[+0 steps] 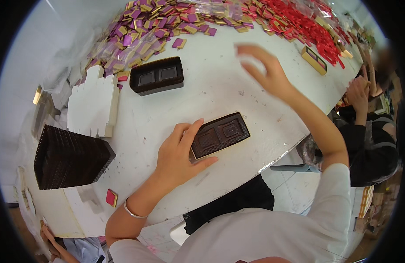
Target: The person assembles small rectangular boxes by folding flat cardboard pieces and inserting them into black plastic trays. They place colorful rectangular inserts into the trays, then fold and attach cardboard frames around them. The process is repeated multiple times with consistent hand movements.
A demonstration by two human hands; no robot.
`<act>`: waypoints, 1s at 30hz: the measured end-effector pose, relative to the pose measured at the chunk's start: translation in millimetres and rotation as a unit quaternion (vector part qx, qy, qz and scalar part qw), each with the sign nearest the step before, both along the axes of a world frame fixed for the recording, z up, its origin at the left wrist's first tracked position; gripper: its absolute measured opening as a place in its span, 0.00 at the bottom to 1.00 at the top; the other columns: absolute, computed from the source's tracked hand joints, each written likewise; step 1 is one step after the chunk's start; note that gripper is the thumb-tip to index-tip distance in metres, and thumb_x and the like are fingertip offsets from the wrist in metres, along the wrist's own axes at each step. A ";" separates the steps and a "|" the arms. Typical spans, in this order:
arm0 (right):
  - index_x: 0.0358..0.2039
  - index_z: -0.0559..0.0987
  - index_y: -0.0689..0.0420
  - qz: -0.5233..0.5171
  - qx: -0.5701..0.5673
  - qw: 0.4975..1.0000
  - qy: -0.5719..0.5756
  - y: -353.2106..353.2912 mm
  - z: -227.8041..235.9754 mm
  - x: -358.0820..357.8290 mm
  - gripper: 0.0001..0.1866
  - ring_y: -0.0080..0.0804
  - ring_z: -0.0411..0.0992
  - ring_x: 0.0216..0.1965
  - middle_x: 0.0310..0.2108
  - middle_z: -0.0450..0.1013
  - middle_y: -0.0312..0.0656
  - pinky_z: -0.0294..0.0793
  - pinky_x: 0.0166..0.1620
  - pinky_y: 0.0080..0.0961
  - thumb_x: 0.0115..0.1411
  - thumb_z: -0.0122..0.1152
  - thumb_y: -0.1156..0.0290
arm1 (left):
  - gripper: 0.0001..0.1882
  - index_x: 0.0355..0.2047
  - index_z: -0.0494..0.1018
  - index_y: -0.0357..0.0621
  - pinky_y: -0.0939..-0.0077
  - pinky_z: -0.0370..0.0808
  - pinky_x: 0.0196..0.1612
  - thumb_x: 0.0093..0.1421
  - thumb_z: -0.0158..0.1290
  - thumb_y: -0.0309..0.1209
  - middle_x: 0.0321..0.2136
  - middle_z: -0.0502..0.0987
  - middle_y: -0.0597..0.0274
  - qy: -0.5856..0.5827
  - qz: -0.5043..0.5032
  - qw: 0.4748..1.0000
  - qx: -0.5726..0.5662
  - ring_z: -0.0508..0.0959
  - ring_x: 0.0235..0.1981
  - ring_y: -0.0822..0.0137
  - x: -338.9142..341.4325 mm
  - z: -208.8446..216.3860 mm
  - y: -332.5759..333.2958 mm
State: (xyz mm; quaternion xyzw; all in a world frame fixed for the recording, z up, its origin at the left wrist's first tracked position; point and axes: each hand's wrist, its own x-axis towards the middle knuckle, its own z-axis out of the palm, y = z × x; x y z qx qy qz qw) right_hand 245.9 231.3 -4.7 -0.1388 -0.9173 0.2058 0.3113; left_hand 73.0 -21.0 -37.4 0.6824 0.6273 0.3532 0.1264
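Note:
My left hand (175,151) grips the left end of a small shallow box with a pale rim, its fingers on the far edge and thumb along the near edge. Inside the box sits a dark brown plastic tray (221,134) with two square hollows, nothing lying in them. Raised over the table beyond the box, my right hand (269,72) is slightly blurred, thumb and fingers apart and holding nothing. A short stack of the same brown trays (156,76) stands behind my left hand. Small flat squares in purple and gold wrapping (179,43) lie at the far side.
On the left are a tall stack of dark trays (71,158) and a pile of white flat cartons (93,105). A pink-red square (111,197) lies near my left forearm. Red ribbons (318,44) and a gold box (314,60) lie far right. Other people sit at both sides.

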 end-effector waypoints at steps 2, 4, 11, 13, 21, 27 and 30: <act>0.43 0.74 0.60 -0.094 -0.026 0.995 0.032 46.8 -22.4 -44.1 0.18 0.46 0.66 0.53 0.50 0.69 0.49 0.65 0.55 0.34 0.54 0.61 0.64 | 0.41 0.56 0.62 0.40 0.74 0.74 0.31 0.41 0.66 0.34 0.41 0.68 0.54 -0.008 -0.014 1.000 0.007 0.74 0.32 0.61 -1.2 4.4 -0.7; 0.43 0.74 0.59 -0.116 0.053 0.991 0.028 91.2 -49.5 -84.6 0.19 0.45 0.68 0.50 0.48 0.70 0.51 0.67 0.52 0.35 0.55 0.60 0.62 | 0.41 0.56 0.61 0.40 0.74 0.74 0.30 0.42 0.66 0.33 0.42 0.69 0.53 -0.015 -0.021 1.000 0.012 0.74 0.32 0.61 -4.3 4.5 -0.7; 0.44 0.73 0.63 -0.196 -0.083 0.977 -0.025 123.5 -55.4 -122.4 0.21 0.40 0.74 0.36 0.35 0.76 0.46 0.73 0.40 0.34 0.55 0.60 0.61 | 0.39 0.55 0.62 0.41 0.76 0.73 0.29 0.42 0.65 0.31 0.41 0.69 0.53 -0.054 -0.017 0.998 0.017 0.74 0.32 0.62 -6.6 -2.8 1.9; 0.45 0.73 0.62 -0.163 -0.244 0.955 0.051 114.6 -50.2 -117.5 0.20 0.35 0.76 0.32 0.33 0.77 0.44 0.75 0.35 0.30 0.58 0.58 0.62 | 0.38 0.55 0.62 0.41 0.76 0.73 0.29 0.42 0.65 0.30 0.40 0.69 0.53 -0.057 -0.009 0.998 0.010 0.74 0.31 0.62 -8.3 -3.7 -1.3; 0.42 0.74 0.60 0.016 -0.561 0.827 0.024 -32.5 -6.5 -46.3 0.10 0.21 0.69 0.24 0.27 0.73 0.38 0.69 0.29 0.17 0.63 0.48 0.72 | 0.39 0.55 0.62 0.41 0.74 0.73 0.28 0.43 0.65 0.32 0.39 0.70 0.53 -0.034 0.010 0.998 0.046 0.73 0.28 0.62 -4.2 -6.6 -0.9; 0.36 0.78 0.61 0.123 -0.297 0.946 -0.048 -102.1 -3.2 -22.7 0.07 0.26 0.65 0.26 0.26 0.71 0.37 0.67 0.33 0.22 0.58 0.57 0.74 | 0.40 0.56 0.60 0.43 0.73 0.72 0.29 0.44 0.65 0.34 0.38 0.69 0.55 -0.051 0.024 0.998 0.026 0.73 0.28 0.62 -3.9 -10.3 -2.6; 0.31 0.80 0.58 0.162 -0.118 0.976 -0.079 -108.7 -8.2 -15.9 0.08 0.36 0.63 0.31 0.27 0.67 0.40 0.65 0.37 0.31 0.49 0.65 0.75 | 0.41 0.57 0.59 0.45 0.70 0.73 0.31 0.44 0.65 0.36 0.38 0.69 0.56 -0.049 0.022 0.998 0.015 0.73 0.31 0.60 -5.0 -9.2 -3.5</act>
